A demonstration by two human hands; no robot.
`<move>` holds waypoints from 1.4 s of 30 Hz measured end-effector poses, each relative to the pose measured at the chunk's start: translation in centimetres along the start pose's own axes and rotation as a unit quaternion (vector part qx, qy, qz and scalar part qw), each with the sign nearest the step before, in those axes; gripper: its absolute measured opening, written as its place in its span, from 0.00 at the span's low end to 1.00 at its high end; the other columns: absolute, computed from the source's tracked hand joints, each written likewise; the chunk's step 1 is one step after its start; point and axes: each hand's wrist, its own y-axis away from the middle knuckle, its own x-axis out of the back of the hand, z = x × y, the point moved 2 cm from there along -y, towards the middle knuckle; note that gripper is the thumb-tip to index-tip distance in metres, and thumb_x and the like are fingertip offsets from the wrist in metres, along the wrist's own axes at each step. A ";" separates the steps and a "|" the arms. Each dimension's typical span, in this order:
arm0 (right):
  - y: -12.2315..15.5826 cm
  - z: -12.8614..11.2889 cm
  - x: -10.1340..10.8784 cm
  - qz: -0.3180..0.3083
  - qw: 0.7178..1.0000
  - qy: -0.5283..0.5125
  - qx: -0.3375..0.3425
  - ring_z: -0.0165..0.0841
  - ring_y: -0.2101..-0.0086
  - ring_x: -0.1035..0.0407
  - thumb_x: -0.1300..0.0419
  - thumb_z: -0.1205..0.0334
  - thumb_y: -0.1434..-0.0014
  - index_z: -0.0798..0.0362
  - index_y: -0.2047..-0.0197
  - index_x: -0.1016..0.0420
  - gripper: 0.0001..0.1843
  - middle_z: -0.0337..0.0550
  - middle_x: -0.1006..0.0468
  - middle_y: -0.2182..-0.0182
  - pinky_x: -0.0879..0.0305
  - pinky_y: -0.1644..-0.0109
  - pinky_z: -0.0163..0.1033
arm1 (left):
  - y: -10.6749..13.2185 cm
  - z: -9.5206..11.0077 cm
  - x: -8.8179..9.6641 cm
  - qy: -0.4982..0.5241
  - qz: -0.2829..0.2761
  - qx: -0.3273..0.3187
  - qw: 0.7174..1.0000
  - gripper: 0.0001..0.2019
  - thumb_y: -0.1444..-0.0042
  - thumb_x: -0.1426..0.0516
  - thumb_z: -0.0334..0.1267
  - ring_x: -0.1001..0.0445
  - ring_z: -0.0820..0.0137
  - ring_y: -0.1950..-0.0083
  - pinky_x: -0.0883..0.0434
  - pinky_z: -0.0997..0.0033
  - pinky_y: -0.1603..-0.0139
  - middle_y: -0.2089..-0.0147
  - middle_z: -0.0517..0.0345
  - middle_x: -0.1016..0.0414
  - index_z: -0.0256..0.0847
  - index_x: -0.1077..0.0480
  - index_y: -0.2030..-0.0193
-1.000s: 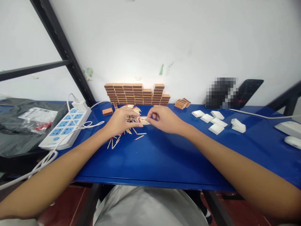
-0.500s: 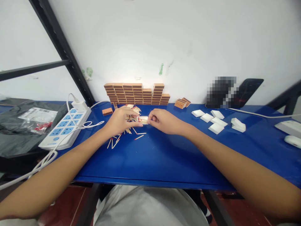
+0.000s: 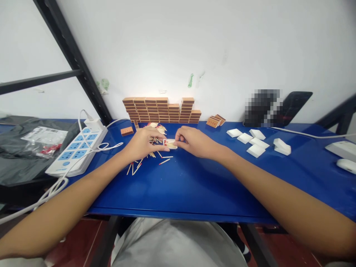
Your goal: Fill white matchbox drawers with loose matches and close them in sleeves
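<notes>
In the head view, a small white matchbox tray (image 3: 172,147) with red-tipped matches lying in it is over the middle of the blue table. My left hand (image 3: 144,142) grips its left end between thumb and fingers. My right hand (image 3: 191,141) has thumb and forefinger closed at its right end; whether they pinch the match ends or the tray wall, I cannot tell. Beneath and behind my left hand spreads a pile of loose matches (image 3: 157,128), partly hidden by it. Several single matches (image 3: 135,167) are scattered in front.
Matchboxes (image 3: 151,110) form a stacked wall at the back. One matchbox (image 3: 127,131) lies left, and a few matchbox sleeves (image 3: 213,122) lean right of the stack. Several white trays (image 3: 256,150) lie at right. A power strip (image 3: 76,152) with cables occupies the left; a phone (image 3: 297,107) stands back right.
The tray has shifted slightly right, and more of the matches in it shows, with red heads visible at its left end. Both hands stay at its ends.
</notes>
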 end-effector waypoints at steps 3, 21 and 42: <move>-0.1 0.1 0.1 -0.012 1.000 0.004 -0.009 0.32 0.65 0.33 0.36 0.65 0.34 0.54 0.63 0.25 0.05 0.43 0.25 0.63 0.43 0.61 0.36 | 0.0 0.0 0.0 0.002 -0.001 -0.006 1.000 0.20 0.49 0.29 0.57 0.21 0.62 0.57 0.27 0.63 0.56 0.58 0.52 0.16 0.43 0.17 0.58; 0.0 -0.2 1.7 -0.024 0.999 0.026 -0.026 0.34 0.66 0.32 0.36 0.61 0.32 0.53 0.64 0.26 0.08 0.45 0.23 0.63 0.45 0.63 0.38 | 0.0 -0.4 0.1 -0.001 0.023 0.055 0.998 0.22 0.51 0.29 0.60 0.20 0.61 0.59 0.28 0.64 0.60 0.60 0.52 0.15 0.43 0.16 0.61; 0.2 -0.8 0.2 -0.013 0.999 0.014 0.050 0.33 0.64 0.34 0.40 0.65 0.32 0.52 0.59 0.24 0.04 0.44 0.27 0.60 0.44 0.61 0.37 | 0.1 0.3 -0.1 0.051 -0.037 0.036 0.997 0.19 0.49 0.29 0.55 0.20 0.62 0.59 0.26 0.63 0.57 0.59 0.53 0.15 0.44 0.16 0.57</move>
